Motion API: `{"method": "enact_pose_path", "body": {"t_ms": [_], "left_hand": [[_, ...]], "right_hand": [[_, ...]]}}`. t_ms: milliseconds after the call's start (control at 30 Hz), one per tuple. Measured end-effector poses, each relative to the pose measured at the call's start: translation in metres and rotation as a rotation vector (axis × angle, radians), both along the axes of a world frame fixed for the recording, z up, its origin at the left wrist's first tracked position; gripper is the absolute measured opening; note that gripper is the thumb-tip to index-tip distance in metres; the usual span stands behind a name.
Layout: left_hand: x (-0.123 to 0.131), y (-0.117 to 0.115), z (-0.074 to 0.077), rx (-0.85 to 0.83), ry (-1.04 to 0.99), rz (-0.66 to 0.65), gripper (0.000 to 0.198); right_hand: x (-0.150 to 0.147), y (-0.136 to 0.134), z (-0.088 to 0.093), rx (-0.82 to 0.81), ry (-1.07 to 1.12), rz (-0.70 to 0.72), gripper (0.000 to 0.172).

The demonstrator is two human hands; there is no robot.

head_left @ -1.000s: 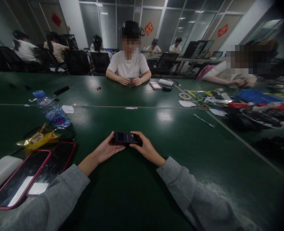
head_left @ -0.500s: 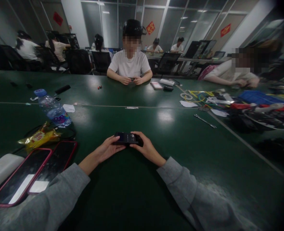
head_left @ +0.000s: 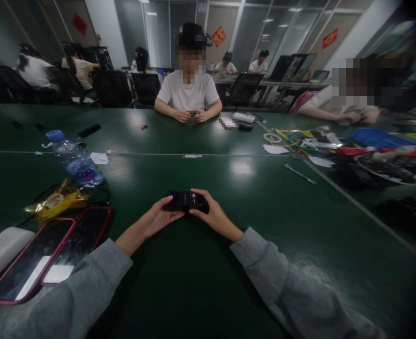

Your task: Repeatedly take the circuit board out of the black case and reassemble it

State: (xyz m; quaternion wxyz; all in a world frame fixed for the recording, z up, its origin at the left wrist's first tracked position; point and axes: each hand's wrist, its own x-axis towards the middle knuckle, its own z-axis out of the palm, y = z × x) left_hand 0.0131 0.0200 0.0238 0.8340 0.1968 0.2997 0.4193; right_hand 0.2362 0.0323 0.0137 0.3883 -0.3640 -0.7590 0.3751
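Observation:
Between my hands is a small black handheld device with a dark screen at its left and pale markings at its right; its exact kind I cannot make out. My left hand grips the left end, thumb on top by the screen and fingers beneath. On the other end, my right hand is closed, with the index finger along the far edge and the thumb at the near side. Both forearms, in grey sleeves, reach in over the green table. The undersides of the fingers are partly hidden.
Left lie two red-edged phones, a white power bank, a yellow snack packet and a water bottle. Right are a wrench and a heap of cables. A person sits opposite; another leans at far right.
The view has shifted very slightly, so the background sits a little higher and more to the left. Both hands keep their hold on the device, which looks tilted slightly differently.

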Motion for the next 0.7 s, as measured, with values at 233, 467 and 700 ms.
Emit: {"method": "enact_pose_path", "body": {"t_ms": [233, 467, 700], "left_hand": [[-0.0041, 0.0017, -0.0043, -0.01, -0.021, -0.043, 0.058], [-0.0045, 0.0041, -0.0077, -0.02, -0.066, -0.049, 0.061], [-0.002, 0.0059, -0.0058, -0.058, -0.044, -0.024, 0.061]], "right_hand": [[0.0008, -0.0001, -0.0023, 0.017, -0.017, -0.014, 0.054], [0.0024, 0.0016, -0.005, 0.058, -0.082, -0.073, 0.05], [0.0044, 0.007, -0.0065, -0.04, 0.101, -0.067, 0.051]]}}
